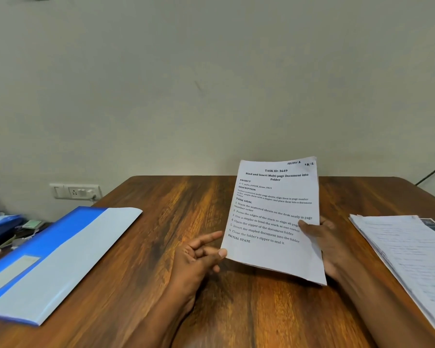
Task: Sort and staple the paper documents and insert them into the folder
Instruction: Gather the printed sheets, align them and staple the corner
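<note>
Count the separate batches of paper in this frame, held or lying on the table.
2. One batch is held up over the table's middle, right hand gripping its right edge. The other stack lies on the table at right. The folder could hide more.

The bench [161, 222] is streaked brown and orange wood. The folder [48, 259] is bright blue and pale blue. The held sheets [274, 257] are white with black print.
</note>
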Action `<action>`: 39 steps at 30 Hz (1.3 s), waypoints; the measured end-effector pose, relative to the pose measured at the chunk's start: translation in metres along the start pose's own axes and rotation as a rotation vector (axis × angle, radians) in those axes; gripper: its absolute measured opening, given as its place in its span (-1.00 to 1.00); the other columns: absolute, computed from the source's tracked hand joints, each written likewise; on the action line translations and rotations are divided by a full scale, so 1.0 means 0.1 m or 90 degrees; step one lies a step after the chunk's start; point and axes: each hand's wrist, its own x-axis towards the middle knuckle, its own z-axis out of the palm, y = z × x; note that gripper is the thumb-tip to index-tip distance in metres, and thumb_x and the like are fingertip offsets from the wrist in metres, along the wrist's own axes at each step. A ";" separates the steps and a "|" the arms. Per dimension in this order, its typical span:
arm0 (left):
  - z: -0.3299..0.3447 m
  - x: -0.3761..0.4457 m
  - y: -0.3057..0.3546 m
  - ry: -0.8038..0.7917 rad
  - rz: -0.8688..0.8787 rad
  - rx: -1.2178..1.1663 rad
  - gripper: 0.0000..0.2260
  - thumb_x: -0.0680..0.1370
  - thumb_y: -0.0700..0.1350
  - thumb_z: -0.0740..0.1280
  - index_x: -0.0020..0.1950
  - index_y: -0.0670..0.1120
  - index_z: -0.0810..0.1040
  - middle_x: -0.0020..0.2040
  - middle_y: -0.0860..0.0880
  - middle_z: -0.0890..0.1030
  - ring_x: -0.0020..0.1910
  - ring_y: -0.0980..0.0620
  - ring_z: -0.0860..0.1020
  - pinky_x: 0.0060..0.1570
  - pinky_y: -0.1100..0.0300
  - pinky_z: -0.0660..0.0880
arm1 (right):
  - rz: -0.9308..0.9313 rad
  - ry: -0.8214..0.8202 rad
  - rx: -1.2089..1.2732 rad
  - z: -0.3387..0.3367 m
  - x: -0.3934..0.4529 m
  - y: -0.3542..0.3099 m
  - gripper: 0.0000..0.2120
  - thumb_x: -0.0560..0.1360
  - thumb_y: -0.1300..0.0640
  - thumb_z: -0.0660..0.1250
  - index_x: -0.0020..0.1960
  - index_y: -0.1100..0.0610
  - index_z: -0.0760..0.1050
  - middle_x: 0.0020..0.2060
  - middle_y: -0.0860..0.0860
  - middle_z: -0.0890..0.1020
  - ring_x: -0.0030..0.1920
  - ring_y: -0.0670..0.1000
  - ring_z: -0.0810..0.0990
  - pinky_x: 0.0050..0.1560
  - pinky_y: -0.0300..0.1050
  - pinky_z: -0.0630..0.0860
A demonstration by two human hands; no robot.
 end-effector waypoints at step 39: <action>-0.01 0.07 -0.12 0.077 -0.063 -0.047 -0.89 0.55 -0.33 0.43 -0.17 -0.25 0.70 -0.25 -0.32 0.67 -0.44 -0.06 0.57 -0.48 0.18 0.48 | 0.022 -0.103 -0.036 0.07 -0.08 -0.01 -0.69 0.57 0.27 0.37 0.29 0.34 0.55 0.13 0.32 0.70 -0.02 0.31 0.73 -0.08 0.18 0.71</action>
